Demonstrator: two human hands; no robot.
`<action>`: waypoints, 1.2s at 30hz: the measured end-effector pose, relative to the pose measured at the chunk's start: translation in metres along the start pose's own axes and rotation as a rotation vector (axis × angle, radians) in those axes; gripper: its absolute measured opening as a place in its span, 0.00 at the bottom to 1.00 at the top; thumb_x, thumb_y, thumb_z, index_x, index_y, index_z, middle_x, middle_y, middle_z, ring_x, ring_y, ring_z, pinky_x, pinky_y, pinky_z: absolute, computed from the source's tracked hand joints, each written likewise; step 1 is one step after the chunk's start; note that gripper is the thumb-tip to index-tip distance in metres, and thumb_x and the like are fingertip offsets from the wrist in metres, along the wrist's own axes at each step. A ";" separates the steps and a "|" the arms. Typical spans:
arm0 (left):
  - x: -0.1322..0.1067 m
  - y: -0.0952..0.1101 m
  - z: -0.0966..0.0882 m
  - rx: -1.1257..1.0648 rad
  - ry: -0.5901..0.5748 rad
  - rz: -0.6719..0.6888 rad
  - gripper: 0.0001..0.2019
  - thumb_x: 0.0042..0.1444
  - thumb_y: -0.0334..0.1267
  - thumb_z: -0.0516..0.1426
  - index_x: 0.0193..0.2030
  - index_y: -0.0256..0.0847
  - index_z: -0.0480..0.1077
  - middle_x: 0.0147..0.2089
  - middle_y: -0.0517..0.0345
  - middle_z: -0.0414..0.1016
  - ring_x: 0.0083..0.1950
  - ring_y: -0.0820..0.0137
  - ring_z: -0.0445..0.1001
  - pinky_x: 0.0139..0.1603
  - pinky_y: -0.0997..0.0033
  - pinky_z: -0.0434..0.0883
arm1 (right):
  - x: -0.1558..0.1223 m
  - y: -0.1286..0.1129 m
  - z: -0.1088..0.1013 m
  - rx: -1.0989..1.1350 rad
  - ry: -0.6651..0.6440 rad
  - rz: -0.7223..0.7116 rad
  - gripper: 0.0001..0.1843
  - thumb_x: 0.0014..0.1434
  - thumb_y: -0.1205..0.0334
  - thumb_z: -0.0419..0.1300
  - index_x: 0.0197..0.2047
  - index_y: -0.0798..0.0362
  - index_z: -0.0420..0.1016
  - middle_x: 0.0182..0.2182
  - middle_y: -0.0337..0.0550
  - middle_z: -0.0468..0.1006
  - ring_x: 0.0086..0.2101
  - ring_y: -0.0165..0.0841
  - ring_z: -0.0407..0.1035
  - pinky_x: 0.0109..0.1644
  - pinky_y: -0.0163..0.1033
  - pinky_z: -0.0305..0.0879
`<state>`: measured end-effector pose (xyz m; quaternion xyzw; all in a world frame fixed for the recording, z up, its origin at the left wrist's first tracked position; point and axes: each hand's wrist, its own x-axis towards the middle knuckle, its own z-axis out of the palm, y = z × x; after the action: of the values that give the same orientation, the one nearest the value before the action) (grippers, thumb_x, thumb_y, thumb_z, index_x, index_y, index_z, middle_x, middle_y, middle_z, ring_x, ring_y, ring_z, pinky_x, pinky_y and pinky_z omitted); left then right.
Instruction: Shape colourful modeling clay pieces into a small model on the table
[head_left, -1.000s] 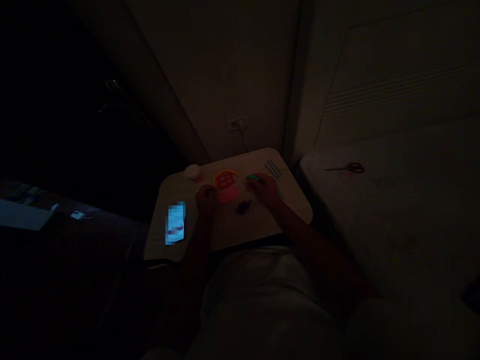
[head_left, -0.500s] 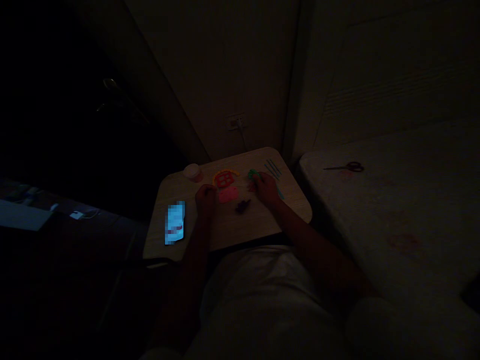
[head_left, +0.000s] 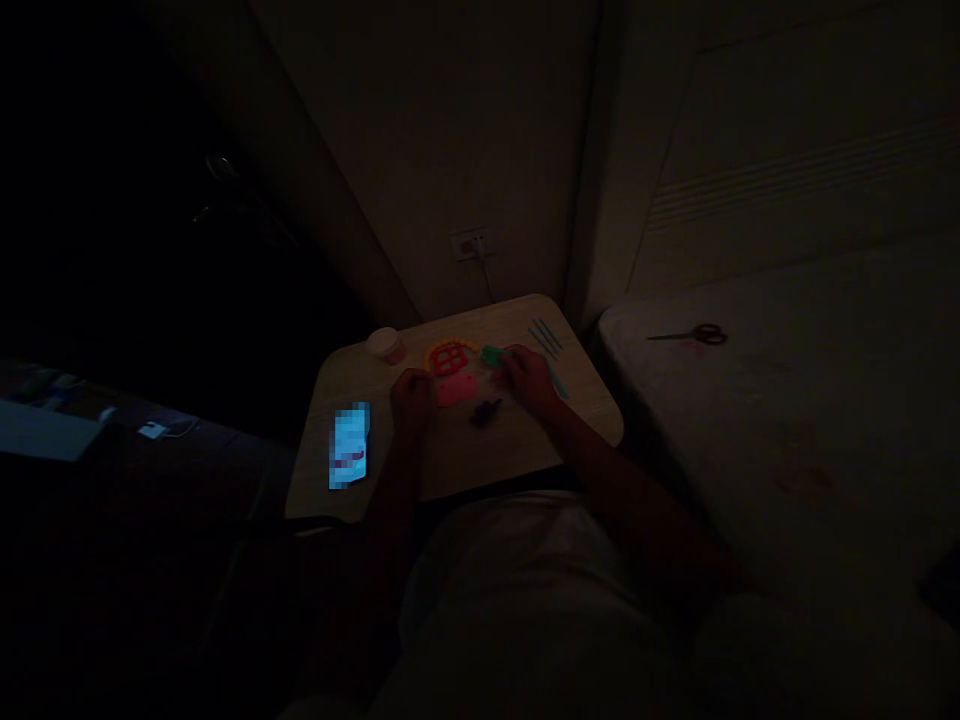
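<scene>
Small green piece [head_left: 492,356], pinched by right hand [head_left: 529,376], two o'clock from pink slab [head_left: 457,389]. Left hand [head_left: 412,402] curled, contents indiscernible.

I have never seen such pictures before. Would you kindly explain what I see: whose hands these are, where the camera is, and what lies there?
There is no machine: these are a person's bare hands, viewed by a camera worn on the head, looking forward and down. The room is dark. On the table lie a lit phone, a tub, a red piece with a yellow strip arching around it, a pink piece, a dark piece and blue sticks. The right hand holds a green piece. The left hand is beside the pink piece; whether it holds something, I cannot tell.
</scene>
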<state>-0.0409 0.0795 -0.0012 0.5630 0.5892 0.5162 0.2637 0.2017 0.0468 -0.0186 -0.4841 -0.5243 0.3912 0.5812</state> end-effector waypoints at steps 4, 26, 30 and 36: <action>-0.001 0.000 0.000 -0.010 0.007 0.006 0.06 0.48 0.31 0.57 0.29 0.43 0.75 0.31 0.59 0.77 0.39 0.64 0.73 0.44 0.68 0.70 | -0.003 -0.004 -0.002 -0.013 -0.003 0.012 0.24 0.66 0.34 0.60 0.32 0.45 0.66 0.22 0.41 0.79 0.24 0.37 0.75 0.29 0.40 0.69; -0.003 0.005 0.000 -0.009 0.004 -0.004 0.06 0.48 0.29 0.57 0.28 0.43 0.74 0.31 0.60 0.76 0.39 0.64 0.73 0.44 0.68 0.70 | 0.007 0.015 -0.002 -0.020 0.129 -0.078 0.18 0.63 0.57 0.52 0.52 0.48 0.76 0.37 0.42 0.80 0.32 0.36 0.71 0.40 0.43 0.72; -0.003 0.002 0.001 -0.002 0.007 0.005 0.05 0.47 0.30 0.57 0.29 0.43 0.73 0.31 0.60 0.76 0.39 0.64 0.74 0.44 0.68 0.70 | 0.007 0.016 -0.003 -0.024 0.118 -0.104 0.12 0.56 0.57 0.54 0.43 0.46 0.71 0.37 0.42 0.76 0.39 0.39 0.71 0.47 0.44 0.72; -0.003 0.001 0.001 0.019 0.004 0.005 0.04 0.49 0.32 0.57 0.29 0.43 0.74 0.32 0.59 0.76 0.40 0.63 0.74 0.44 0.66 0.70 | 0.004 0.008 -0.002 -0.058 0.134 -0.073 0.18 0.58 0.42 0.63 0.42 0.45 0.67 0.34 0.38 0.72 0.38 0.38 0.67 0.45 0.43 0.67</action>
<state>-0.0389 0.0769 -0.0014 0.5659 0.5932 0.5122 0.2559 0.2050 0.0519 -0.0257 -0.5063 -0.5127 0.3209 0.6146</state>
